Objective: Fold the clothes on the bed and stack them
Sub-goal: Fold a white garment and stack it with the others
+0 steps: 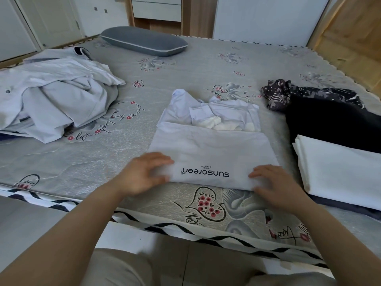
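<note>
Both hands [144, 174] [274, 182] gripping garment's [208, 149] near fold

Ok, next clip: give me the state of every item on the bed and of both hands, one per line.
sunscreen garment: partly folded, lying flat, printed lettering facing up
left hand: fingers on the garment's near left corner
right hand: fingers on its near right corner
pale clothes heap: crumpled, unfolded
white folded piece: folded flat
black garment: spread out, not neatly folded
patterned dark garment: bunched up
pillow: lying flat at the far edge
</note>
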